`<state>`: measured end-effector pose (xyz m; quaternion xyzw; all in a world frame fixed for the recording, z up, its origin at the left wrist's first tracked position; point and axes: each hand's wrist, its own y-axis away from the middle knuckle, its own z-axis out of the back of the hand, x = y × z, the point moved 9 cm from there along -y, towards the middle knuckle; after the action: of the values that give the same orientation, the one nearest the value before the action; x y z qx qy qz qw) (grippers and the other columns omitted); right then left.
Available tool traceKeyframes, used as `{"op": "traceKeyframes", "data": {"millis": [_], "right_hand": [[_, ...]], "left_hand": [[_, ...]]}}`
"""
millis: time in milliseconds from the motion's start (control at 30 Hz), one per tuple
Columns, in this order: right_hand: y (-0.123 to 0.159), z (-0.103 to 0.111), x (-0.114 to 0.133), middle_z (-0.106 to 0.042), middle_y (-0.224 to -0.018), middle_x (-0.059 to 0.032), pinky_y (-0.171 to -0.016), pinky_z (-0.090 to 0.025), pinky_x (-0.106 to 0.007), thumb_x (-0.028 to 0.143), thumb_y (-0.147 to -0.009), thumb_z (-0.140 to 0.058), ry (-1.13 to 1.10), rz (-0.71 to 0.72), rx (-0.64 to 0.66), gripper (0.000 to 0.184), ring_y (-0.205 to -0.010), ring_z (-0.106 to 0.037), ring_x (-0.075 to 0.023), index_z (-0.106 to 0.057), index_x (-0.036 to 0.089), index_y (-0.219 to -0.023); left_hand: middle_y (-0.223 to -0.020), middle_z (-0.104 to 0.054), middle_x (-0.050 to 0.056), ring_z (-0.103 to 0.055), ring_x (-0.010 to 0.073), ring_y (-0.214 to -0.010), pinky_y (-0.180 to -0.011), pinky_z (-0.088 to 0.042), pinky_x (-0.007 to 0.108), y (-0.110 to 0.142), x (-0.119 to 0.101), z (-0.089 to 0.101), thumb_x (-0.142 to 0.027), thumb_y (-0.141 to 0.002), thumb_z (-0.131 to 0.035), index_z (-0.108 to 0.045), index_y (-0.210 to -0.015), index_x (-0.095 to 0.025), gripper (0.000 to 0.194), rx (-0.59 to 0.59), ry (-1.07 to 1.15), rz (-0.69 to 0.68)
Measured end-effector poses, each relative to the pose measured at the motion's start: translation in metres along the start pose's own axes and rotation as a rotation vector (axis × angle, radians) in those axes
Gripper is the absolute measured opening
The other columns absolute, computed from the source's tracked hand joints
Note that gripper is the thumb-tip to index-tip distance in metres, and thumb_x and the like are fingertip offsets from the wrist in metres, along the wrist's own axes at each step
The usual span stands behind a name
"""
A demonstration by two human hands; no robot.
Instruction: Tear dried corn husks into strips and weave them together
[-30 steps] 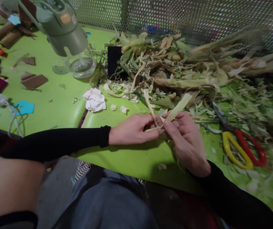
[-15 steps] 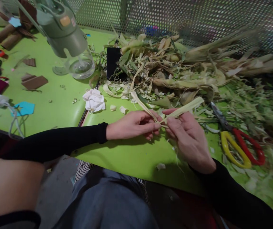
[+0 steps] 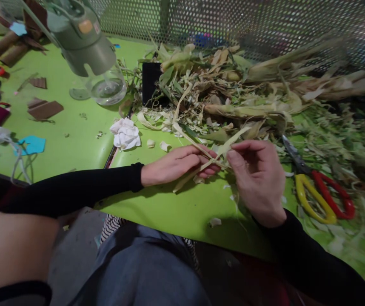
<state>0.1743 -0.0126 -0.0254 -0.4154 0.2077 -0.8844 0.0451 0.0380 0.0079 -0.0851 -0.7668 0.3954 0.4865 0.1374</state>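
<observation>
My left hand point(image 3: 178, 163) and my right hand point(image 3: 258, 178) meet above the green table point(image 3: 169, 208) near its front edge. Between them they pinch crossed strips of pale corn husk point(image 3: 212, 159). The left hand's fingers press one strip that runs up and left from the crossing. The right hand's thumb and forefinger grip the strip that points up and right. A loose strip end point(image 3: 184, 182) hangs down to the left below the fingers. Both arms wear black sleeves.
A big heap of corn husks and stalks point(image 3: 249, 93) fills the table's back right. Scissors with a red and a yellow handle point(image 3: 319, 191) lie right of my right hand. A crumpled white tissue point(image 3: 125, 133), a clear jar point(image 3: 106, 87) and cardboard scraps point(image 3: 44, 108) lie left. Perforated mesh point(image 3: 233, 21) stands behind.
The right-hand strip has dropped lower and twisted. One strip end now hangs down to the left under my left fingers. My right hand has turned more upright, fingers pinched.
</observation>
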Motion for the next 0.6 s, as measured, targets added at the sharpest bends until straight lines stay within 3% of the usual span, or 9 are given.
{"op": "traceKeyframes", "data": {"millis": [100, 167, 333, 600], "right_hand": [[0.001, 0.002, 0.015, -0.062, -0.080, -0.0032, -0.065, -0.047, -0.036, 0.040, -0.095, -0.064, 0.085, 0.124, -0.006, 0.017, -0.070, -0.057, -0.0188, -0.063, 0.026, -0.085], [0.002, -0.003, 0.022, -0.061, -0.073, -0.0020, -0.061, -0.044, -0.034, 0.040, -0.095, -0.063, 0.115, 0.180, 0.057, 0.022, -0.065, -0.055, -0.0177, -0.061, 0.025, -0.079], [0.006, -0.018, 0.019, -0.068, -0.082, -0.0030, -0.068, -0.049, -0.036, 0.043, -0.089, -0.072, 0.127, 0.124, 0.191, 0.020, -0.072, -0.062, -0.0199, -0.064, 0.025, -0.089], [0.006, -0.012, 0.021, -0.072, -0.092, -0.0039, -0.077, -0.055, -0.036, 0.030, -0.091, -0.068, 0.120, 0.148, 0.172, 0.007, -0.086, -0.069, -0.0220, -0.065, 0.026, -0.095]], "left_hand": [[-0.100, -0.072, 0.008, -0.068, 0.0120, -0.089, -0.089, -0.054, 0.031, -0.001, -0.006, 0.001, -0.017, -0.095, -0.059, -0.060, -0.104, -0.013, 0.010, -0.034, -0.076, -0.080], [-0.092, -0.069, 0.004, -0.065, 0.0097, -0.079, -0.081, -0.053, 0.028, -0.001, -0.006, 0.003, -0.022, -0.091, -0.067, -0.059, -0.101, -0.013, 0.016, -0.053, -0.117, -0.108], [-0.070, -0.062, -0.003, -0.058, 0.0077, -0.062, -0.061, -0.045, 0.022, 0.001, -0.006, 0.007, -0.040, -0.083, -0.078, -0.058, -0.098, -0.015, 0.036, -0.046, -0.209, -0.171], [-0.082, -0.069, 0.002, -0.063, 0.0078, -0.067, -0.067, -0.051, 0.023, 0.002, -0.019, 0.008, -0.037, -0.093, -0.066, -0.060, -0.095, -0.013, 0.025, -0.053, -0.214, -0.157]]}}
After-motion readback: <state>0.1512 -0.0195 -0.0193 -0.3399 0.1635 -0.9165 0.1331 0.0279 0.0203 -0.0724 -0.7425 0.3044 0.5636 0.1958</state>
